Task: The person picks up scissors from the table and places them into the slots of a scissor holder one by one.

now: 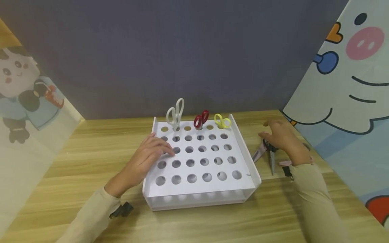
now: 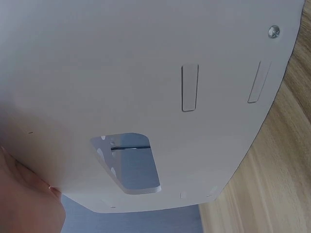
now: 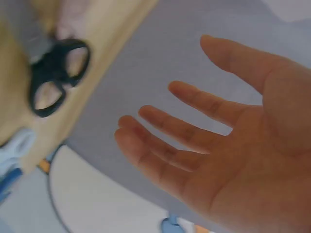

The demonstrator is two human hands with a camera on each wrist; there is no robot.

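Note:
A white rack [image 1: 182, 170] with rows of round holes stands on the table. White-handled scissors [image 1: 175, 114], red-handled scissors [image 1: 201, 119] and yellow-handled scissors [image 1: 223, 121] stand upright in its back row. My left hand [image 1: 146, 160] rests on the rack's left edge, fingers over the top. The left wrist view shows the rack's side panel [image 2: 146, 97] with a cutout. To the right of the rack, my right hand [image 1: 279, 136] hovers with fingers spread, holding nothing. Black-handled scissors [image 3: 56, 73] lie near it on the table, its handles partly hidden by the hand in the head view.
A pink blade-like piece [image 1: 259, 152] lies beside the black-handled scissors, and another pink piece [image 1: 285, 163] is near the right wrist. Light blue handles [image 3: 17, 148] show in the right wrist view. A grey panel [image 1: 188, 57] closes the back; printed panels flank the table [image 1: 100, 135].

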